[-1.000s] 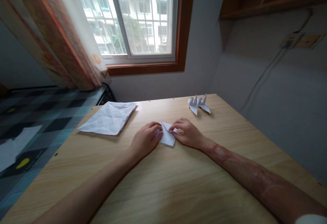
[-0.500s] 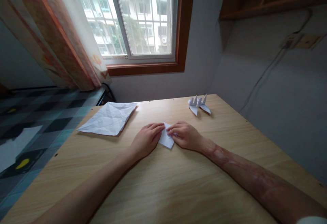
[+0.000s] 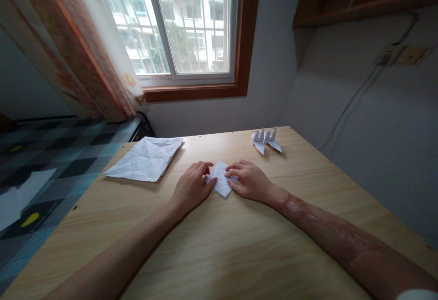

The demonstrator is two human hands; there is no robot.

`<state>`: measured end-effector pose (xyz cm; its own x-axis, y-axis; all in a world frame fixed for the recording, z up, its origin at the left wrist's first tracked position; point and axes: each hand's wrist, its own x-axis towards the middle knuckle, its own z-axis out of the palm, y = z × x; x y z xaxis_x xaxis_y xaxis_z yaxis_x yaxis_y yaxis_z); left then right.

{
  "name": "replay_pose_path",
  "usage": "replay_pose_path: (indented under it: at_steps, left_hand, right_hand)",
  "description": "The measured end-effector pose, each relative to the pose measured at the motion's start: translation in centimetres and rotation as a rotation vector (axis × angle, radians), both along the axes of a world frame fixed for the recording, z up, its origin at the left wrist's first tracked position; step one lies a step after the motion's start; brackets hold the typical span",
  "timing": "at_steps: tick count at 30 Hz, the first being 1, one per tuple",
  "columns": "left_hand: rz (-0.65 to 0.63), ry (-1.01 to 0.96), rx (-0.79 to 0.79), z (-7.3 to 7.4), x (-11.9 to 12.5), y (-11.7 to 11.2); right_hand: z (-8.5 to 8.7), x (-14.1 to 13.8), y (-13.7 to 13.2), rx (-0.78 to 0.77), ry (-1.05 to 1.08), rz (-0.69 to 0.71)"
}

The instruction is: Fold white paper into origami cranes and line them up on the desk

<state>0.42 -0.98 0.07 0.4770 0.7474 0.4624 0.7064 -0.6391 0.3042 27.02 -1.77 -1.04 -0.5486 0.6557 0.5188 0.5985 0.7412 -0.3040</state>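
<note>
A small folded piece of white paper (image 3: pixel 221 182) lies on the wooden table (image 3: pixel 239 245) near its middle. My left hand (image 3: pixel 190 186) presses its left side, fingers curled onto the paper. On the right side rests my right hand (image 3: pixel 249 181), its fingertips pinching the paper's edge. Both hands touch the piece and partly cover it.
A creased, unfolded white sheet (image 3: pixel 145 158) lies at the table's far left. Two finished folded paper figures (image 3: pixel 266 139) sit at the far right near the wall. A window and curtain stand behind the table; a bed with a checked cover is at the left.
Both hands have shifted slightly on the folded paper; my left fingers have drawn back from the top, so more of the paper's upper part shows.
</note>
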Motion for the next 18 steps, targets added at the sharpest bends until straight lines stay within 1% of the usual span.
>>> replay_pose_path:
  at_steps: [2,5,7,8,12,18]
  left_hand:
    - [-0.019,0.015,0.033,0.04,0.14,-0.19]
    - [0.09,0.04,0.123,0.33,0.33,-0.51]
    - [0.145,0.057,0.125,0.54,0.39,-0.59]
    - [0.145,0.068,0.109,0.6,0.39,-0.58]
    - [0.034,0.084,0.056,0.4,0.34,-0.38]
    - [-0.168,-0.081,-0.028,-0.07,0.29,-0.59]
  right_hand:
    - [-0.08,0.03,0.02,-0.001,0.007,0.007]
    - [-0.14,0.04,0.03,0.0,0.011,0.007]
    - [-0.14,0.03,0.02,0.005,0.009,0.003]
    - [-0.15,0.02,0.02,0.007,0.008,0.001]
    - [-0.27,0.03,0.03,0.005,0.02,0.0]
    - [-0.42,0.05,0.1,-0.001,0.034,0.003]
